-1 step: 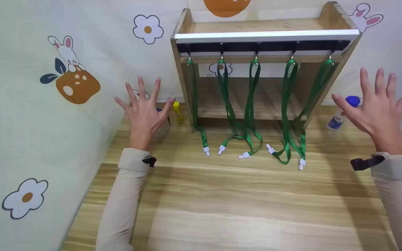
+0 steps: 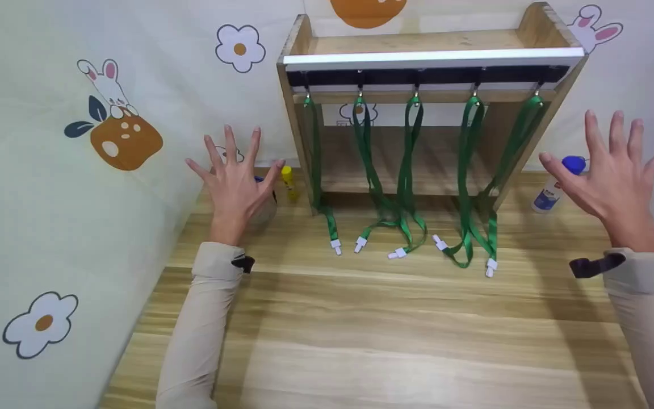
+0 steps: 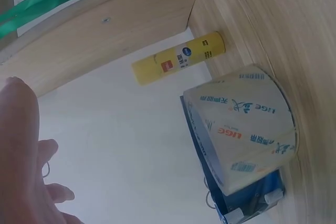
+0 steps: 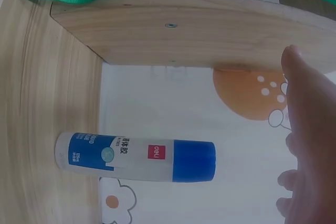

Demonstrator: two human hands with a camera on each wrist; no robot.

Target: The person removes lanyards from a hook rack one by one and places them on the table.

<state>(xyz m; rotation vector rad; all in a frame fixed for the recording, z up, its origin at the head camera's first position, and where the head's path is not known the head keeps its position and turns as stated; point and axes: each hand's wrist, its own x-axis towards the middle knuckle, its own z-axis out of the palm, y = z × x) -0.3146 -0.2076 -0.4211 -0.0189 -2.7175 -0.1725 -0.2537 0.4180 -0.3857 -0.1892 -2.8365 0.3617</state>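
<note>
My left hand [image 2: 235, 184] is raised with fingers spread, holding nothing, left of the wooden rack [image 2: 560, 94]. Behind it, partly hidden in the head view, a wide roll of clear tape [image 3: 241, 124] stands on the table near a yellow glue stick [image 3: 181, 57]. On the rack's right side my right hand [image 2: 616, 182] is also raised, fingers apart and nothing in it. It overlaps an upright liquid glue bottle [image 4: 136, 156] with a blue cap. Between the hands, several green lanyards [image 2: 412, 153] hang from hooks on the rack's black strip [image 2: 389, 76].
White clips [image 2: 361, 244] on the lanyards' lower ends lie on the wood-grain table [image 2: 361, 329]. A blue object [image 3: 257, 195] sits against the tape roll. Patterned white sheeting [image 2: 156, 227] covers the left side and the back.
</note>
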